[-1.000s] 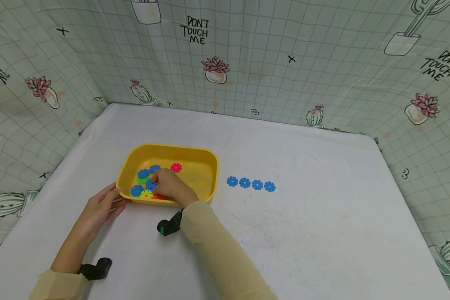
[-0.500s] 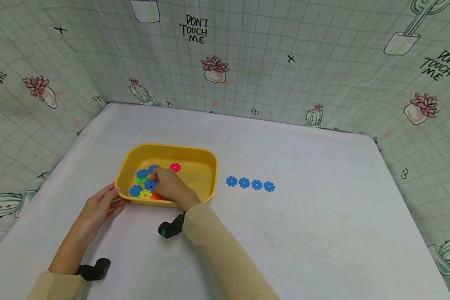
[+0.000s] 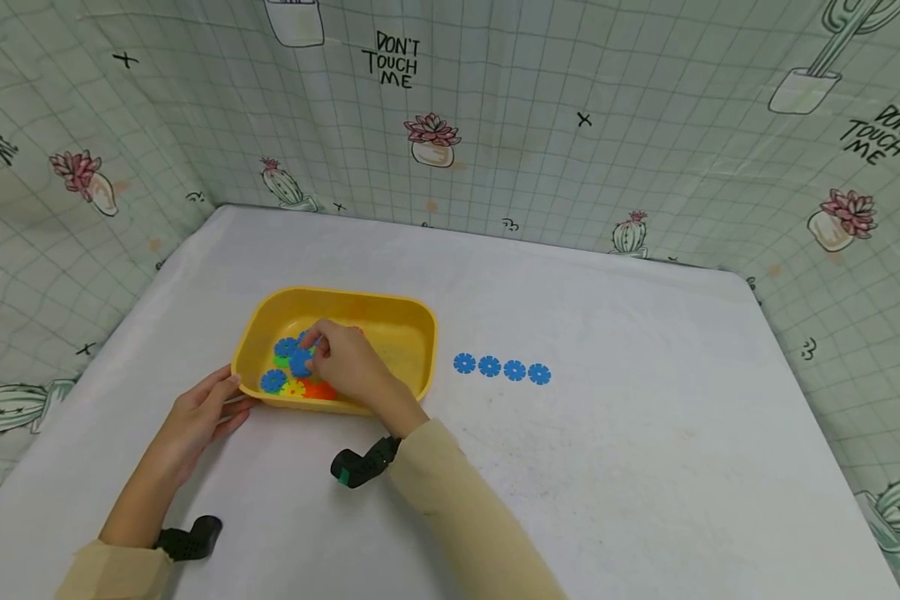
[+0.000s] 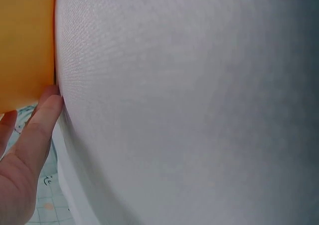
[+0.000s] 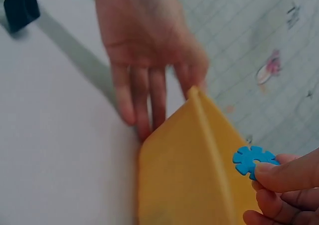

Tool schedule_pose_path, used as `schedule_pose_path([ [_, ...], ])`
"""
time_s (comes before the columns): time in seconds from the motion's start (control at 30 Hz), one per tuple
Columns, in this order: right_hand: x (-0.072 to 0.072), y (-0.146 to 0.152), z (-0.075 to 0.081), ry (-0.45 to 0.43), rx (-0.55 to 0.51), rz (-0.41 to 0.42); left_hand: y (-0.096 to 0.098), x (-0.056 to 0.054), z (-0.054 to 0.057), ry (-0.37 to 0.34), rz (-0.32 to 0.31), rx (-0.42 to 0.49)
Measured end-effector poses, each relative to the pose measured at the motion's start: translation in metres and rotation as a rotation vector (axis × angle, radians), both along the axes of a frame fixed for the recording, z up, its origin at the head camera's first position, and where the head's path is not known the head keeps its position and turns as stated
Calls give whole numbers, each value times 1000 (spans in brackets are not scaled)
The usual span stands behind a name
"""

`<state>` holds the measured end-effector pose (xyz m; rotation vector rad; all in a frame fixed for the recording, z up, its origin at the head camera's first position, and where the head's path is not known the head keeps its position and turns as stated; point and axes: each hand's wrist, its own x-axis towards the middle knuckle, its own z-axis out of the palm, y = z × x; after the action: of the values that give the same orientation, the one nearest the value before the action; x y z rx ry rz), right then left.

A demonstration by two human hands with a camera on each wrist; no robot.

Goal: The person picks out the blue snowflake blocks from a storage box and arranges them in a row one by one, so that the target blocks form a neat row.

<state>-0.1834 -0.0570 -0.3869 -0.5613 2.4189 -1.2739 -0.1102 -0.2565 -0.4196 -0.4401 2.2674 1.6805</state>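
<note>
My right hand [image 3: 356, 367] is over the yellow plastic tray [image 3: 418, 310] and pinches a blue notched snowflake disc [image 5: 247, 161] between thumb and fingers. Below it in the tray lie more snowflake discs: blue ones [image 3: 273, 381], a yellow one [image 3: 293, 388], orange-red ones [image 3: 321, 390] and a green one partly covered. A red one is almost hidden behind my right hand. At the tray's near left corner, my left hand [image 3: 198, 417] rests against the outside wall, its fingers fairly straight, as the right wrist view shows.
To the right of the tray, several blue snowflake discs [image 3: 502, 367] lie in a row on the white cloth-covered table [image 3: 645, 433]. A patterned cloth [image 3: 510, 150] stands behind and at both sides. Black wrist cameras [image 3: 191, 539] sit on both wrists.
My right hand has lifted and drawn slightly back to the right with a blue snowflake disc between its fingers, uncovering more orange-red discs. The left hand stays at the tray corner.
</note>
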Motion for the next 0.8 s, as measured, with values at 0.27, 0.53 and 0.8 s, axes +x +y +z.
schedule_pose_path([
  [0.27, 13, 16, 12, 44, -74, -39, 2, 0, 0, -15, 10, 4],
  [0.53, 24, 44, 19, 85, -102, -80, 6, 2, 7, -17, 9, -4],
  [0.8, 32, 77, 23, 97, -146, -196, 5, 1, 6, -21, 32, -12],
])
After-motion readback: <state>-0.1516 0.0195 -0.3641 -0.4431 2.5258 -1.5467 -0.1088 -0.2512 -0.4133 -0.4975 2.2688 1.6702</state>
